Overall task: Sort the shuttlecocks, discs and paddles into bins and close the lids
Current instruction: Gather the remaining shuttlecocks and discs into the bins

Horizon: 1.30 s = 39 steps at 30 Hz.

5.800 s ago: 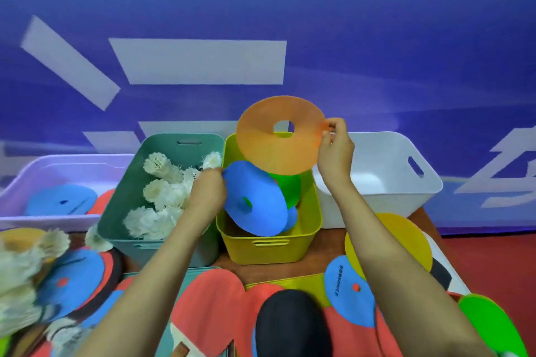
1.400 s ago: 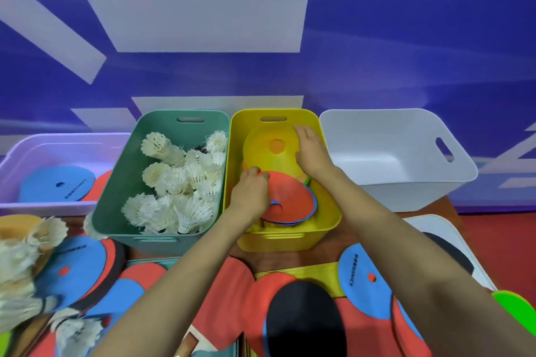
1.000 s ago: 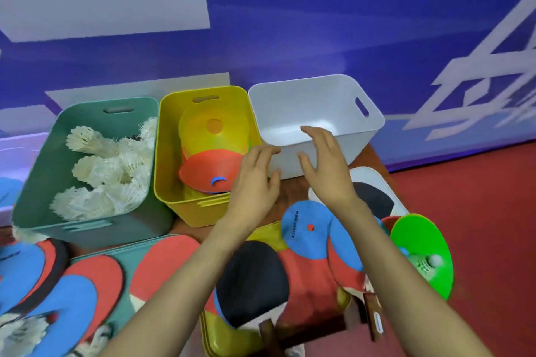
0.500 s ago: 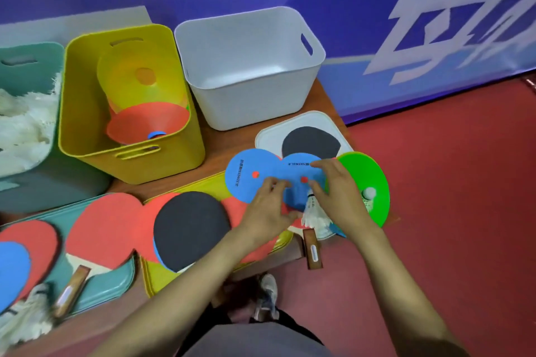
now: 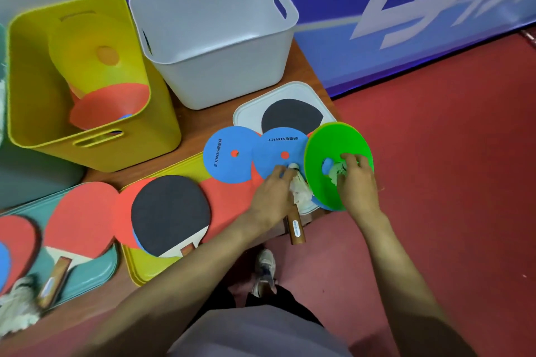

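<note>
Now L hand (image 5: 271, 197) grips shuttlecock (image 5: 301, 195), cork away, skirt twd person.

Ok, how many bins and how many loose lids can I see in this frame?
Bins: 3 (yellow plastic bin, white plastic bin, teal plastic bin at the left edge)
Lids: 3 (white plastic lid, yellow plastic lid, teal plastic lid)
Total: 6

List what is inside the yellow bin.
The yellow bin holds a yellow disc leaning at the back and an orange-red disc in front. A blue sliver peeks from under it; anything lower is covered by these discs.
</note>
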Motion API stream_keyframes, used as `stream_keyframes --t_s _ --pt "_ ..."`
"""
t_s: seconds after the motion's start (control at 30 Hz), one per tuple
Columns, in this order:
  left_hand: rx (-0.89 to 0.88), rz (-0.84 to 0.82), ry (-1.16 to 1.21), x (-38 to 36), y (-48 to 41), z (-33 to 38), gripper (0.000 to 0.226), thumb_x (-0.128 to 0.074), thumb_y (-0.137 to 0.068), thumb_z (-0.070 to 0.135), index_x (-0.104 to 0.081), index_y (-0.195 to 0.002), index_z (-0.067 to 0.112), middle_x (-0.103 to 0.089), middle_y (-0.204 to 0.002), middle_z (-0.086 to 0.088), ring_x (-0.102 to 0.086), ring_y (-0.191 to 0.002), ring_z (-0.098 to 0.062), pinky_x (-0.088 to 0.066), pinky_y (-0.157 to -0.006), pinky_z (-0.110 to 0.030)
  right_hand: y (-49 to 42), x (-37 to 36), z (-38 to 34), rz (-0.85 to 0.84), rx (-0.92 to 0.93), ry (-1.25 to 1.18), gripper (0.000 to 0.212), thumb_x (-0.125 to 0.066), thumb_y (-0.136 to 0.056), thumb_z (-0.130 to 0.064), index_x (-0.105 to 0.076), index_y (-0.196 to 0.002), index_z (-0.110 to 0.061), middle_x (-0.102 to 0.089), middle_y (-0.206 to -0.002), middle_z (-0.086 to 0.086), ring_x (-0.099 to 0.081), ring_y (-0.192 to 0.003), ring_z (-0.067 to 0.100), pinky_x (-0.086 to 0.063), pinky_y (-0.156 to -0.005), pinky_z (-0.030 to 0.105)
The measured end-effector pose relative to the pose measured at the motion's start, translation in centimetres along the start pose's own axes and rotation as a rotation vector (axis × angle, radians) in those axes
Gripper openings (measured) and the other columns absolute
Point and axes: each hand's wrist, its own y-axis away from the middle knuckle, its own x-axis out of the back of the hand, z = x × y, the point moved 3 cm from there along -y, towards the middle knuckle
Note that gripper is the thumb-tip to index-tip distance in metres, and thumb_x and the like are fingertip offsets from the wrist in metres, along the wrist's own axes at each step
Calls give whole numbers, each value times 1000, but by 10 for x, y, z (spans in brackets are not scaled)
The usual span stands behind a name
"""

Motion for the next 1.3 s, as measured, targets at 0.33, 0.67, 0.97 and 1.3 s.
stream_keyframes --t_s 0.33,0.67,0.97,1.3 --pt "83 290 123 40 5 -30 28 -48 -84 -1 -62 -106 8 -59 -105 -12 -57 -95 -29 -42 -77 -34 2 17 -26 189 117 -143 35 -53 -83 3 -59 -116 -5 -57 -118 14 -54 -106 37 -46 -80 41" --pt "-40 812 253 134 44 -60 24 -50 -81 -7 -64 -98 4 -63 -96 -6 -49 -85 -3 -38 -72 -5 14 49 -143 332 605 -398 27 -58 -84 -1 -60 -111 -6 -63 -111 7 -53 -104 18 -40 -91 24" --pt "96 1124 315 235 136 -165 23 -54 -85 -5 -67 -101 7 -63 -98 -3 -52 -85 10 -39 -70 -2 45 9 -316 261 906 -545 20 -63 -80 6 -60 -98 0 -57 -102 11 -52 -98 13 -40 -92 17" --pt "204 1326 431 338 215 -316 15 -53 -91 6 -53 -102 15 -56 -92 16 -53 -86 5 -45 -68 -17 76 -50 -509 87 977 -614 35 -62 -80 1 -56 -114 -4 -54 -111 6 -47 -104 7 -32 -92 5"
